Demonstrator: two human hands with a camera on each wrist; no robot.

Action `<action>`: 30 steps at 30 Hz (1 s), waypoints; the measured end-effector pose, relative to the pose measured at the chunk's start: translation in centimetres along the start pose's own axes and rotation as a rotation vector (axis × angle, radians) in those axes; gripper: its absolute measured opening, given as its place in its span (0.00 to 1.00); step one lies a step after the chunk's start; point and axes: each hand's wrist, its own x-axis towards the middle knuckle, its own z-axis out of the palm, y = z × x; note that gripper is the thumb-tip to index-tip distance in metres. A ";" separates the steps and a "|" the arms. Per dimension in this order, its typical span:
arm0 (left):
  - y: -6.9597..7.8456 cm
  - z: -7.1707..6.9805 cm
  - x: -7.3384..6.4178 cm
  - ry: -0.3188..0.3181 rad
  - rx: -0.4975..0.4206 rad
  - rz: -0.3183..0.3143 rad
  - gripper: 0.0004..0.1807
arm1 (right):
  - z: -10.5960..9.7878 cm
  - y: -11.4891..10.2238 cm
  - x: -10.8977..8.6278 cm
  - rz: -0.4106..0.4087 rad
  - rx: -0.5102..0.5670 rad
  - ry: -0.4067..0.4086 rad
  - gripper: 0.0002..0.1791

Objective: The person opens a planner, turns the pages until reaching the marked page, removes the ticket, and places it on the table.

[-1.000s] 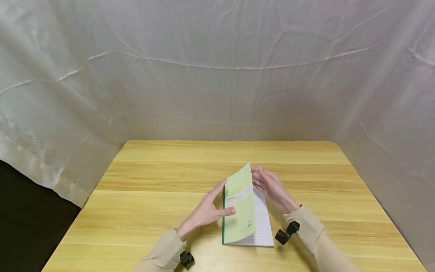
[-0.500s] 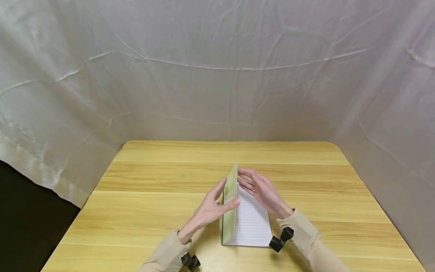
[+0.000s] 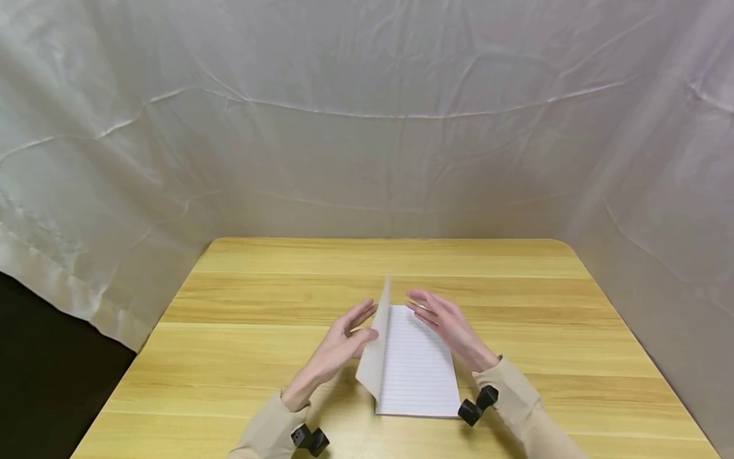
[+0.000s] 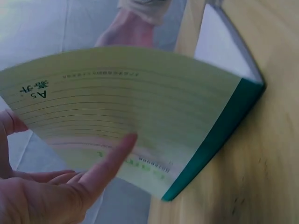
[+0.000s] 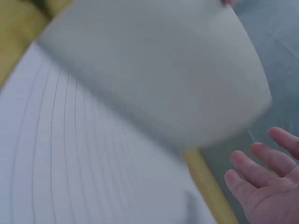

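Note:
A notebook [image 3: 421, 376] lies on the table with its front cover [image 3: 375, 360] standing nearly upright and bowed, baring a ruled white page. My left hand [image 3: 335, 347] holds the cover near its free edge, thumb over the edge and fingers on the outside. From the left wrist, the light green outer face [image 4: 154, 98] and dark green spine strip [image 4: 215, 140] show, with a finger against the cover. My right hand [image 3: 455, 331] hovers over the notebook's far right part, fingers extended and apart from the cover. The right wrist view shows the pale inner face [image 5: 163, 70].
The notebook rests on a wooden table [image 3: 258, 293] with light and dark grain. Grey-white cloth [image 3: 367, 159] hangs behind the table and along both sides. A dark area [image 3: 51, 376] lies past the table's left edge. Each sleeve carries a small black camera [image 3: 309, 440].
The cover has swung left from a low slant to nearly upright, uncovering the ruled page. My right hand moved left with it, then came away. The left thumb now sits at the cover's edge.

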 end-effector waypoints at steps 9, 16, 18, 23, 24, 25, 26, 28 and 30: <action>0.3 -4.3 -0.5 0.081 0.110 0.008 0.32 | -2.9 1.9 -0.8 -0.008 -0.380 0.151 0.28; -0.5 -7.5 -0.5 0.089 0.161 -0.028 0.38 | -4.9 2.9 -0.9 -0.091 -0.625 0.162 0.24; -0.8 -8.0 -0.6 0.102 0.165 -0.060 0.42 | -5.3 3.1 -0.9 -0.094 -0.681 0.166 0.23; -1.8 -8.4 -0.9 0.124 0.208 -0.100 0.50 | -6.1 3.2 -0.8 -0.079 -0.765 0.141 0.24; -2.0 -8.3 -0.9 0.120 0.213 -0.102 0.51 | -6.2 3.1 -0.8 -0.080 -0.774 0.131 0.25; -2.3 -8.3 -0.9 0.118 0.226 -0.101 0.53 | -6.3 3.1 -0.8 -0.083 -0.788 0.122 0.25; -2.5 -8.2 -0.9 0.113 0.238 -0.095 0.54 | -6.4 3.1 -0.7 -0.092 -0.806 0.113 0.25; -3.0 -8.0 -0.7 0.115 0.270 -0.092 0.58 | -6.5 3.1 -0.6 -0.108 -0.841 0.099 0.25; -3.4 -7.9 -0.5 0.130 0.308 -0.090 0.60 | -6.6 3.1 -0.4 -0.129 -0.897 0.094 0.26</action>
